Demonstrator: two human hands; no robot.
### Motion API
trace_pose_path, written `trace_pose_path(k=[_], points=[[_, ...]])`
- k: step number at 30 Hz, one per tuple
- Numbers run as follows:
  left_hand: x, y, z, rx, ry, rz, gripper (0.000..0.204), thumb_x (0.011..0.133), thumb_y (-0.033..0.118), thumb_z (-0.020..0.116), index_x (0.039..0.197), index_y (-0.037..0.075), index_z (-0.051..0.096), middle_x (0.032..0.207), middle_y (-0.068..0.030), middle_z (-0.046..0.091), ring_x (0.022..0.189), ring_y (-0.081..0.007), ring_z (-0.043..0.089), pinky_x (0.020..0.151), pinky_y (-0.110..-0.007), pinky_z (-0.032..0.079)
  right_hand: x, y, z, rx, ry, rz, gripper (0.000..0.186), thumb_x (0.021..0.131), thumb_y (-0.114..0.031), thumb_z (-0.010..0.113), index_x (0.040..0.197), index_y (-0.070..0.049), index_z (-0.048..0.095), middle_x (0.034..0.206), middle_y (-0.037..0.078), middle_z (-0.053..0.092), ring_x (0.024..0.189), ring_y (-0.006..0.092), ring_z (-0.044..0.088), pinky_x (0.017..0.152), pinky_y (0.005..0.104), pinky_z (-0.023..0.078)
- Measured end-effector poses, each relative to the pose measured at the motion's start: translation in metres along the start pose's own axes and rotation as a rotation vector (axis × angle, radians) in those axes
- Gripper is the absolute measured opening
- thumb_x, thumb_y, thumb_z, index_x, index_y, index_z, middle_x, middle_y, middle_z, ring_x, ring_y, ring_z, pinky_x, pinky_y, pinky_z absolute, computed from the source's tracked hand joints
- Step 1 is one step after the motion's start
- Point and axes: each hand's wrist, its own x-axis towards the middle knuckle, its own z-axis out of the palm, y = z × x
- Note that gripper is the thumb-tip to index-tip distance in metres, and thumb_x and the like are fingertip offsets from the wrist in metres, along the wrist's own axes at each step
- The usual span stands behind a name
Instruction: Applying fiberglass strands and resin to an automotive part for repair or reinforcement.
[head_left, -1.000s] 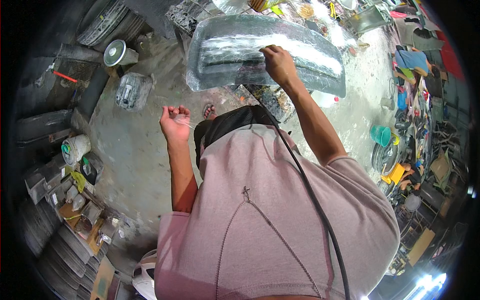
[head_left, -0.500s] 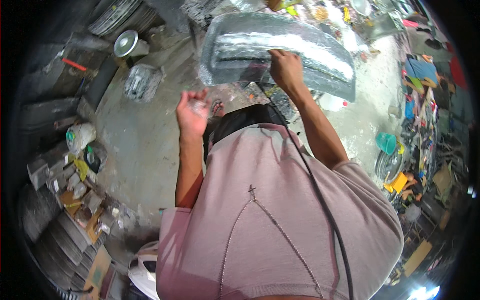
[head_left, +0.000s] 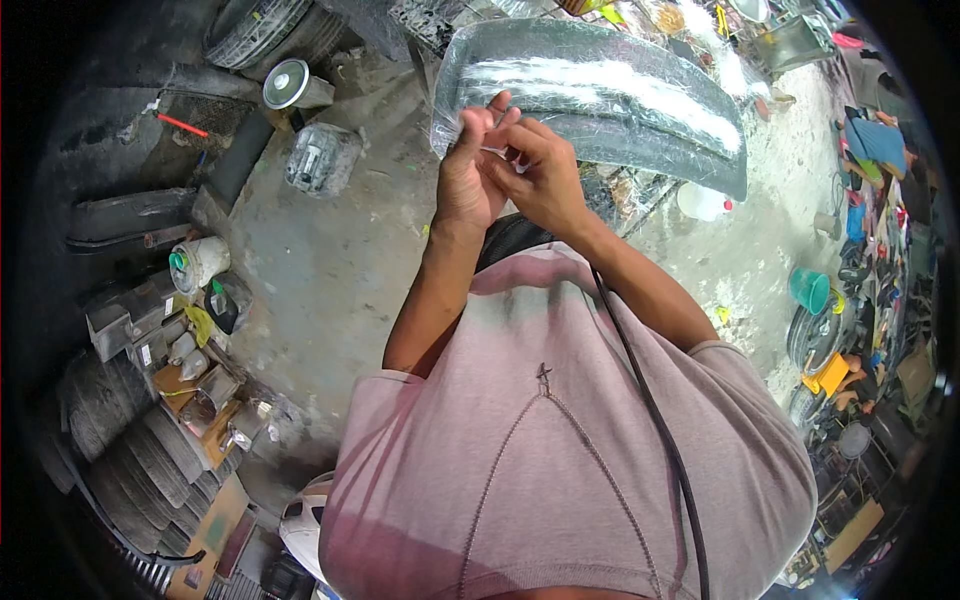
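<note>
Fingers point(head_left: 497, 112) of both hands meet at the near edge of a plastic-wrapped grey fender point(head_left: 600, 95), pinching at its clear film. Left hand point(head_left: 468, 175) is raised, fingertips up; right hand point(head_left: 540, 175) curls in beside it, touching. Both forearms rise from the pink shirt point(head_left: 560, 450). Below lies the concrete floor point(head_left: 320, 260), a white bucket point(head_left: 200, 262) well off to the left.

I see hard daylight from beyond the wrapped panel point(head_left: 600, 95), whose film glares white. The floor point(head_left: 330, 270) left of it falls into dim shadow. Fisheye bending and a black rim crowd the edges; focus is sharp centrally.
</note>
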Motion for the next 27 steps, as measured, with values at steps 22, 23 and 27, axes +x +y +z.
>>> trace_pose_path(k=[22, 23, 27], points=[[0.011, 0.05, -0.041, -0.039, 0.041, 0.051, 0.032, 0.1, 0.036, 0.046, 0.093, 0.007, 0.057, 0.121, -0.0194, 0.06, 0.121, -0.0333, 0.052, 0.103, -0.049, 0.04, -0.003, -0.041, -0.011, 0.035, 0.177, -0.028, 0.011, 0.081, -0.007, 0.071, 0.092, -0.005, 0.071, 0.073, 0.007, 0.062, 0.059, 0.0122, 0.054, 0.053, 0.0265, 0.044], [0.008, 0.049, -0.033, -0.037, 0.032, 0.042, 0.032, 0.1, 0.036, 0.046, 0.093, 0.007, 0.057, 0.121, -0.0194, 0.06, 0.121, -0.0333, 0.052, 0.103, -0.049, 0.04, 0.006, -0.044, -0.005, -0.007, 0.168, -0.106, 0.011, 0.081, -0.006, 0.071, 0.092, -0.005, 0.071, 0.074, 0.008, 0.062, 0.061, 0.0134, 0.056, 0.055, 0.0273, 0.046], [-0.008, 0.04, -0.01, -0.059, -0.085, 0.014, 0.033, 0.1, 0.036, 0.047, 0.096, 0.005, 0.057, 0.114, -0.0173, 0.063, 0.115, -0.0308, 0.056, 0.1, -0.044, 0.044, 0.018, -0.027, 0.025, -0.188, -0.001, -0.321, 0.018, 0.078, -0.005, 0.07, 0.096, -0.007, 0.069, 0.086, 0.012, 0.064, 0.071, 0.0286, 0.063, 0.064, 0.0351, 0.052]])
